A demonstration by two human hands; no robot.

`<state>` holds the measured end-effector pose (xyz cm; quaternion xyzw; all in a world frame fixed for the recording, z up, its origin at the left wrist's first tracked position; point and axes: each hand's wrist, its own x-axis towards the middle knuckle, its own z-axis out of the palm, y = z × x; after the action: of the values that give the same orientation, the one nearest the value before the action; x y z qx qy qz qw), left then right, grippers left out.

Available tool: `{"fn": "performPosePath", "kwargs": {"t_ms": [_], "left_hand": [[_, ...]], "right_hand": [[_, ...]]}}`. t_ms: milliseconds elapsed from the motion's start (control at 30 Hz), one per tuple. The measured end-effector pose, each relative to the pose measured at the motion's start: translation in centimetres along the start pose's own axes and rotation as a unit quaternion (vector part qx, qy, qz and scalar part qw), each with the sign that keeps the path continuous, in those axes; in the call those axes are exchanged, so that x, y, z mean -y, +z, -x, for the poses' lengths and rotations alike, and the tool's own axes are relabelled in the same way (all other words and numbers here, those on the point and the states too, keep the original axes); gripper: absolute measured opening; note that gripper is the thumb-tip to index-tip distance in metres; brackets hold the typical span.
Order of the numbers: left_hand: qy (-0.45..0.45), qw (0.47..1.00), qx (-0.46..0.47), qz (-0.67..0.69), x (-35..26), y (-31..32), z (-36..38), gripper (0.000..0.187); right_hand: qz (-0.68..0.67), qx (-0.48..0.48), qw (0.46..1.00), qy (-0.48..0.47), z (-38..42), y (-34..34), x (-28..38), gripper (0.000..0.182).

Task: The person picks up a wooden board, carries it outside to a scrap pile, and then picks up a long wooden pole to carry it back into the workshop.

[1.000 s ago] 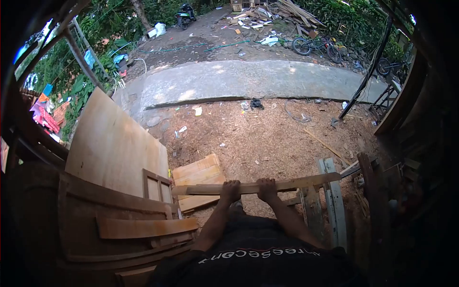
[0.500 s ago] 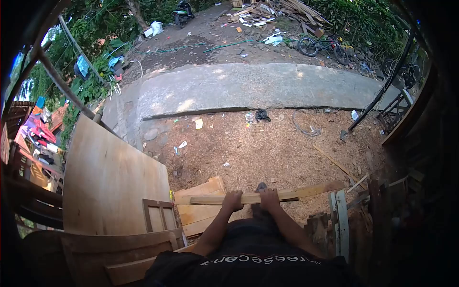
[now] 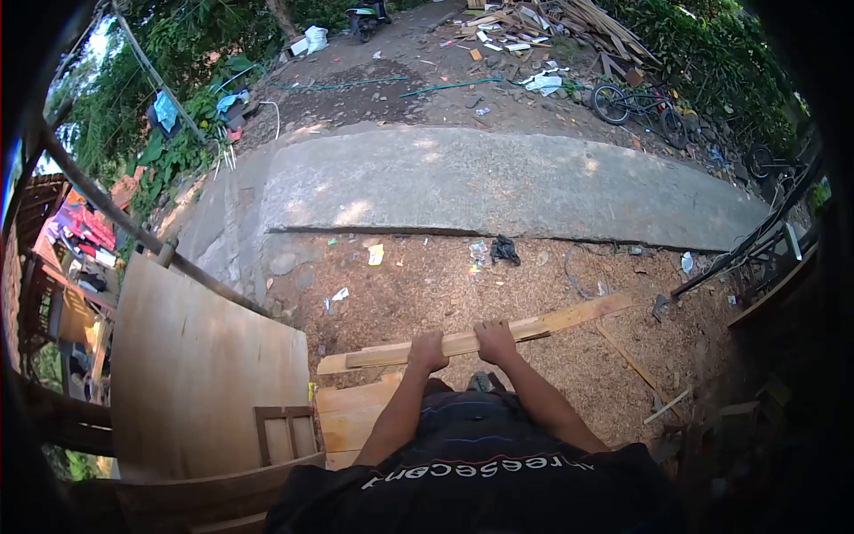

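Note:
My left hand and my right hand are wrapped over long wooden planks, held crosswise in front of my body. At least two pieces seem stacked together, a shorter darker-edged one lying along a longer one. The left ends reach over a light wooden panel lying low at my left; the right ends extend above ground covered in wood shavings. My fingers curl over the far side, so their tips are hidden. One shoe shows below the planks.
A large plywood sheet stands at the left beside a small wooden frame. Ahead runs a raised concrete slab. Loose wood strips lie at the right. Farther off are a bicycle, a scrap-wood pile and a motorbike.
The planks and both hands have risen slightly in view, farther from my body. My view has shifted, and the white-painted piece at the lower right has gone out of sight.

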<state>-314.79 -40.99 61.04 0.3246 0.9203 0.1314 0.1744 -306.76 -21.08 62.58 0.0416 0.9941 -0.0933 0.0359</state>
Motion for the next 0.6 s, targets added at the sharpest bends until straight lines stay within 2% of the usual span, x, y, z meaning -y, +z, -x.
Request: {"fn": "performPosePath", "kwargs": {"t_ms": [200,267,367,467,600], "left_hand": [[0.000,0.999,-0.019,0.029,-0.2,-2.0,-9.2,0.044],[-0.014,0.999,0.034,0.018,0.0,-2.9,-13.2,0.046],[0.001,0.998,0.061,0.011,0.8,-4.2,-20.4,0.048],[0.029,0.998,0.047,-0.008,2.0,-5.5,-28.7,0.048],[0.069,0.996,0.040,-0.034,4.4,-9.3,-40.8,0.043]], "right_hand": [[0.008,0.008,1.000,-0.020,-7.5,-0.4,-5.2,0.028],[0.004,0.021,1.000,-0.007,-10.5,-1.0,-6.8,0.029],[0.012,0.008,1.000,0.007,-15.9,-0.8,-10.0,0.031],[0.016,-0.072,0.997,0.013,-22.8,0.5,-13.6,0.034],[-0.010,-0.073,0.996,0.042,-33.1,-1.5,-17.1,0.039]]}}
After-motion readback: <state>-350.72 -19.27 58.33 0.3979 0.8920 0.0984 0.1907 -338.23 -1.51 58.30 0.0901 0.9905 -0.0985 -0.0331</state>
